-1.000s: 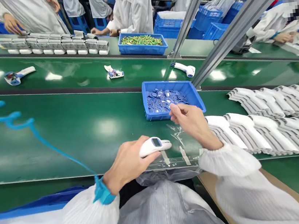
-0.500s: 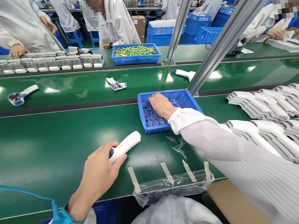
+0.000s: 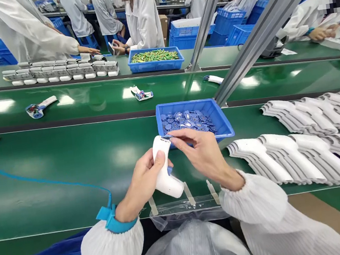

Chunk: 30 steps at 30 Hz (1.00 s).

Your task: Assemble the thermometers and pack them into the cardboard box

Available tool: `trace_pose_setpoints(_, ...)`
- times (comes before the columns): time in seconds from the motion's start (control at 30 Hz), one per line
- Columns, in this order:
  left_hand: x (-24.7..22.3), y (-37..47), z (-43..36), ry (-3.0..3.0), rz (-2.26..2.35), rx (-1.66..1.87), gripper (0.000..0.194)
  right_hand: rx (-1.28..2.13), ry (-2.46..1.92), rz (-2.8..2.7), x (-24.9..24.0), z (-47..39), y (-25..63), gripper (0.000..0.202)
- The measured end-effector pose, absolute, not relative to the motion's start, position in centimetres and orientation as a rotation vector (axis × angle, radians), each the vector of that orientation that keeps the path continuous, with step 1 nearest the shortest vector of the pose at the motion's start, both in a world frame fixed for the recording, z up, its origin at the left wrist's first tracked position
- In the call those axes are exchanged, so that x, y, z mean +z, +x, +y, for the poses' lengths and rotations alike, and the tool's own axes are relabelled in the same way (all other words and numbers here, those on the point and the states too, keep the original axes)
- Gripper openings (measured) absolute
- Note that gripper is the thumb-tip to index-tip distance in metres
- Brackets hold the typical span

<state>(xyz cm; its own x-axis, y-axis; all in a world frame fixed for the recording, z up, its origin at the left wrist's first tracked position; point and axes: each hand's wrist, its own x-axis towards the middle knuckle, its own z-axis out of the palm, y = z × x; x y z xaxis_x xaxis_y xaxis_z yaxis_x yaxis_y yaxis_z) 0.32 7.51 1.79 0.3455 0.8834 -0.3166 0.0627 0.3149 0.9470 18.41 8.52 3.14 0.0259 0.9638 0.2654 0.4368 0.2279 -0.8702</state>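
Green bench (image 3: 51, 151) runs from left to right. White shells (image 3: 274, 157) lie in rows on the right. Near the middle, just past the hands, sits a blue tub (image 3: 227, 127) of little blue bits (image 3: 188, 121). The left hand (image 3: 141, 181) wraps round a white bent thing (image 3: 168, 182). The right hand (image 3: 206, 152) pinches a small blue piece (image 3: 166, 137) at its far end. It looks like fitting, which calls for neat lining up.

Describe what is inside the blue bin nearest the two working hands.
The blue bin holds a heap of small blue parts. What lies beneath the heap cannot be seen, and the right hand hides some of the bin's front wall.
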Motion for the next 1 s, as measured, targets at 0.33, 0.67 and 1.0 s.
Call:
trace_pose_setpoints(0.33, 2.8, 1.4, 6.6, 1.153, 1.082, 0.625, 0.048, 0.620, -1.187, -1.429, 1.6, 6.0, 18.9, 0.011)
trace_pose_setpoints(0.67, 3.2, 1.9, 5.9, 1.105, 1.046, 0.602, 0.052, 0.421, -1.118, -1.553, 1.7, 5.4, 19.6, 0.020)
trace_pose_setpoints(1.0, 2.1, 1.4, 6.0, 1.443, 1.167, 0.648, 0.044, 0.403, -1.109, -1.760, 2.2, 4.6, 20.4, 0.024)
